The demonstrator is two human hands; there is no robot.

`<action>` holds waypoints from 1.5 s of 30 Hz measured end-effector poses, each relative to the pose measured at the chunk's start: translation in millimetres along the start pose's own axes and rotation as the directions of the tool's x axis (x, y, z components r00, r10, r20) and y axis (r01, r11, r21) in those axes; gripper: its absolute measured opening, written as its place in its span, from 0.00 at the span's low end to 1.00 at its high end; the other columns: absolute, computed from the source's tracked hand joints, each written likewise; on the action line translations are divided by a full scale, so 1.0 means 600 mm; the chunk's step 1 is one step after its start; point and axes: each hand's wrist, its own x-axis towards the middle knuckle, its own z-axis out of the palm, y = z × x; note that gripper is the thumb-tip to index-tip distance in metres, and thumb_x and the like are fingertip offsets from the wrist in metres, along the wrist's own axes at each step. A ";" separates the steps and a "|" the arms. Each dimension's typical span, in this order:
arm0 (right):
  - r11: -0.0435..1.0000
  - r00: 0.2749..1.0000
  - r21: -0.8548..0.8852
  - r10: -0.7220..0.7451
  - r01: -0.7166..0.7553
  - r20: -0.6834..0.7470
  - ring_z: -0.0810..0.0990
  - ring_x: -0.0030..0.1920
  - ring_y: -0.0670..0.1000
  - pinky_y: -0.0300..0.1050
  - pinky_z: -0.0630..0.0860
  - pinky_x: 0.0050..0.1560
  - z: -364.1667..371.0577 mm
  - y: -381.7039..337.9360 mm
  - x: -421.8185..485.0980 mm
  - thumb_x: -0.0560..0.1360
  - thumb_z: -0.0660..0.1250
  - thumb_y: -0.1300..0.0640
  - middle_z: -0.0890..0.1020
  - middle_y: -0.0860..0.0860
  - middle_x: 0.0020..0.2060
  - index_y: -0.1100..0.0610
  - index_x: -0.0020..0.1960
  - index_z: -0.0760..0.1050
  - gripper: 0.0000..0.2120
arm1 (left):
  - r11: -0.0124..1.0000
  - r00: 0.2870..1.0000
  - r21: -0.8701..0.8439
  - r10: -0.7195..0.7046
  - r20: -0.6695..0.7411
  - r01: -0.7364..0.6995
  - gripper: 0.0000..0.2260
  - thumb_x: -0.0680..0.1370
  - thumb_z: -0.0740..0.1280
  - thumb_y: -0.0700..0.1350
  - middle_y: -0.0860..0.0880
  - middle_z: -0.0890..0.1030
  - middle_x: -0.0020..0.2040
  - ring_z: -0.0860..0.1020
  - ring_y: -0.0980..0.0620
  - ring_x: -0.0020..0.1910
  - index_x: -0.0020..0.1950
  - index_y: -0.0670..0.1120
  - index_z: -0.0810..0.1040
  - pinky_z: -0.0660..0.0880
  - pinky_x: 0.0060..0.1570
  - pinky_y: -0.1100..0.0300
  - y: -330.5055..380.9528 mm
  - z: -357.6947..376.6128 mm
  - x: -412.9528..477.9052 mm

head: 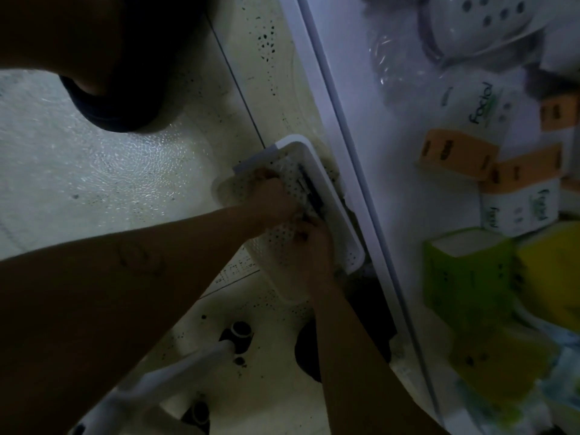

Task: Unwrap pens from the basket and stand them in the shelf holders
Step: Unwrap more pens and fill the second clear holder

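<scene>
— Down at the near edge, what first?
— White tube leg (188,362) on a dark castor (238,335), off to one side of the work. Then two bare forearms, stretched away and down to floor level.
— Why so low?
— Because of the basket (342,215): set on the pale floor (94,171), tight along the foot of the white shelf (370,183). Handy for a short lift afterwards, probably.
— Hands?
— Right hand (315,246) in from below, fingers curled, seemingly pinching the near end of the pens (309,191). Left hand (276,194) in from the left, knuckles up, fingers curled down into the basket right beside that same end. Gripping wrapper or only bracing: impossible to tell in this gloom.
— Reason for two hands at one end?
— Likely one to steady, one to peel. No wrapper made out for certain.
— And the lie of the pens?
— Flat in the basket, a dark bundle close to its shelf-side wall. Long axis along the basket's long side, parallel to the shelf edge, running from the hands away up the view. Tip end or cap end: too dark to say.
— Beyond that?
— On the shelf, tissue packs (483,102) marked "Facial", orange tags (455,152), a green box (467,271). No holders recognisable from this angle.
</scene>
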 end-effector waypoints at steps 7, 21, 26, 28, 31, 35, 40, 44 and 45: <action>0.990 0.993 -0.113 -0.095 0.087 -0.068 0.83 0.44 0.42 0.37 0.79 0.45 -0.029 -0.039 -0.036 0.80 0.58 0.65 0.82 0.55 0.50 0.65 0.61 0.77 0.13 | 0.989 0.992 0.085 0.123 -0.023 -0.120 0.09 0.79 0.64 0.43 0.45 0.76 0.38 0.78 0.42 0.43 0.39 0.43 0.74 0.78 0.43 0.50 0.005 0.003 -0.016; 0.993 0.980 -0.092 -0.094 0.079 -0.178 0.74 0.40 0.37 0.25 0.70 0.34 -0.046 -0.099 -0.117 0.76 0.67 0.64 0.76 0.43 0.42 0.54 0.58 0.67 0.14 | 0.967 0.965 0.001 0.255 0.067 -0.256 0.27 0.76 0.64 0.33 0.42 0.74 0.62 0.75 0.49 0.55 0.74 0.44 0.63 0.73 0.44 0.68 0.046 -0.057 -0.083; 0.985 0.970 -0.058 -0.168 0.160 -0.175 0.83 0.38 0.48 0.51 0.82 0.45 -0.058 -0.143 -0.186 0.79 0.63 0.60 0.82 0.49 0.47 0.56 0.60 0.74 0.10 | 0.947 0.926 -0.010 0.318 0.203 -0.322 0.23 0.77 0.59 0.28 0.41 0.74 0.56 0.74 0.52 0.40 0.72 0.40 0.66 0.72 0.29 0.75 0.098 -0.093 -0.155; 0.976 0.951 -0.022 -0.217 0.217 -0.220 0.82 0.34 0.48 0.50 0.81 0.43 -0.064 -0.160 -0.222 0.81 0.60 0.56 0.81 0.50 0.41 0.56 0.53 0.73 0.05 | 0.937 0.920 0.020 0.339 0.198 -0.349 0.25 0.77 0.60 0.30 0.40 0.77 0.54 0.78 0.48 0.43 0.73 0.43 0.66 0.75 0.35 0.71 0.114 -0.104 -0.186; 0.957 0.921 0.023 -0.270 0.288 -0.280 0.79 0.32 0.46 0.49 0.80 0.41 -0.067 -0.188 -0.280 0.82 0.59 0.53 0.79 0.49 0.35 0.52 0.45 0.73 0.09 | 0.929 0.913 -0.026 0.368 0.177 -0.369 0.30 0.75 0.63 0.32 0.38 0.78 0.53 0.79 0.43 0.47 0.74 0.50 0.62 0.78 0.47 0.53 0.134 -0.113 -0.246; 0.920 0.826 -0.086 -0.381 0.381 -0.415 0.81 0.38 0.49 0.49 0.77 0.40 -0.084 -0.222 -0.352 0.80 0.61 0.47 0.81 0.48 0.35 0.51 0.40 0.75 0.13 | 0.871 0.851 -0.130 0.490 0.186 -0.473 0.25 0.74 0.65 0.30 0.39 0.78 0.47 0.77 0.43 0.41 0.68 0.47 0.70 0.77 0.48 0.40 0.161 -0.125 -0.329; 0.863 0.703 -0.009 -0.418 0.506 -0.575 0.80 0.37 0.39 0.42 0.78 0.41 -0.146 -0.257 -0.455 0.76 0.70 0.53 0.82 0.45 0.35 0.55 0.43 0.82 0.07 | 0.751 0.731 -0.167 0.660 0.171 -0.639 0.18 0.76 0.68 0.36 0.40 0.81 0.45 0.82 0.42 0.45 0.63 0.51 0.75 0.81 0.45 0.45 0.218 -0.130 -0.442; 0.761 0.601 0.049 -0.470 0.647 -0.646 0.80 0.36 0.36 0.32 0.75 0.38 -0.206 -0.274 -0.536 0.73 0.73 0.59 0.82 0.42 0.34 0.59 0.46 0.82 0.04 | 0.628 0.606 -0.198 0.778 0.166 -0.753 0.17 0.77 0.68 0.37 0.44 0.81 0.40 0.82 0.49 0.39 0.64 0.47 0.75 0.82 0.40 0.52 0.262 -0.112 -0.531; 0.735 0.580 0.066 -0.473 0.675 -0.663 0.81 0.35 0.37 0.35 0.76 0.38 -0.221 -0.278 -0.555 0.72 0.74 0.59 0.82 0.42 0.34 0.58 0.47 0.81 0.05 | 0.600 0.577 -0.201 0.800 0.165 -0.775 0.17 0.77 0.68 0.36 0.45 0.81 0.39 0.82 0.50 0.38 0.64 0.47 0.76 0.82 0.39 0.52 0.274 -0.106 -0.552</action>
